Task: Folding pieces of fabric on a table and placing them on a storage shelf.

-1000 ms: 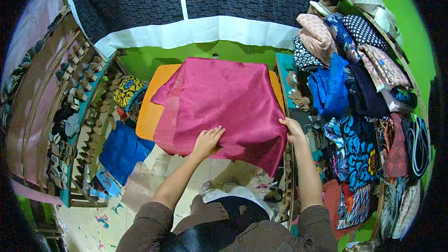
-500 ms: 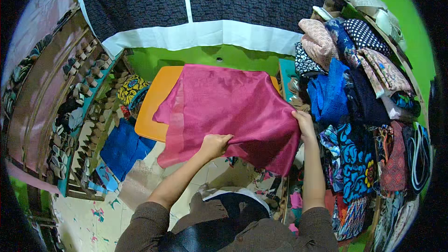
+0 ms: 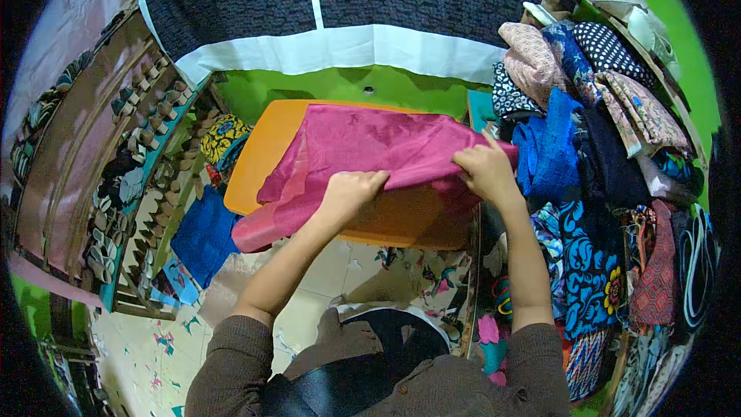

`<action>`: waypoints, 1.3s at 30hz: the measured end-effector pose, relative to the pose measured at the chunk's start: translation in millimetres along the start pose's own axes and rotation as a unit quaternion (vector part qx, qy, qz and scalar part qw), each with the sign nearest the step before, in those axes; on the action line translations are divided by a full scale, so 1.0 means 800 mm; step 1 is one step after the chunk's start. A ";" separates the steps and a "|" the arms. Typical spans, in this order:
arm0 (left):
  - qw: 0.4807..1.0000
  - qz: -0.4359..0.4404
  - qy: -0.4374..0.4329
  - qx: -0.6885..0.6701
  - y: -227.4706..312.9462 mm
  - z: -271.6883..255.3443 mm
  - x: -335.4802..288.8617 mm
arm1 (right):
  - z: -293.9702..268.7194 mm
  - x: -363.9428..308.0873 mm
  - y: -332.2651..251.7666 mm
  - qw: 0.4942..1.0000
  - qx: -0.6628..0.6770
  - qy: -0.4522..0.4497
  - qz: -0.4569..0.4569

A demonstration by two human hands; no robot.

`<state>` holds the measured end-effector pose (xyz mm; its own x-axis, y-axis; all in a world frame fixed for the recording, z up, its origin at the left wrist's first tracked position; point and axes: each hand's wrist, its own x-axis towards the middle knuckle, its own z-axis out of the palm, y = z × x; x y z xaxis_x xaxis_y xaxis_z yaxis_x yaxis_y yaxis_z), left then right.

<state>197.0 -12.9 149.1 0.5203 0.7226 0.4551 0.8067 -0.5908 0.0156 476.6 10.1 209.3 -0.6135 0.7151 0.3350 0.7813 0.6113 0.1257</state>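
A shiny magenta cloth lies across the orange table in front of me. Its paler left end hangs over the table's near left edge. My left hand is closed on the cloth's near edge, about the middle of its width. My right hand pinches the same edge near the right end, with the index finger raised. Between the hands the edge is lifted and drawn taut, and orange tabletop shows beneath it.
Folded fabrics are piled high on the right. To the left, a rack carries shoes and wooden pieces. A blue cloth lies beside the table's left end. Scraps litter the floor, and a dark curtain hangs behind.
Both hands have moved up and away from me, carrying the cloth's near edge onto the table. The part that hung over the front is lifted, uncovering the table's near side.
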 end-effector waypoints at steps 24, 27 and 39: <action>0.923 -0.101 -0.346 -0.135 -0.111 -0.173 0.060 | -0.087 0.075 0.099 0.961 0.224 -0.122 0.110; 0.908 -0.091 -0.376 -0.158 -0.126 -0.169 0.070 | -0.084 0.077 0.097 0.953 0.228 -0.162 0.116; 0.989 -0.073 -0.112 0.059 -0.119 -0.203 0.090 | -0.070 0.085 0.098 0.980 -0.001 0.191 0.054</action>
<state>112.3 37.3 325.1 0.4334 0.8666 0.2471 0.8984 -0.4372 -0.0422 502.2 88.0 293.9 -0.4399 0.5958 0.6719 0.8393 0.5389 0.0717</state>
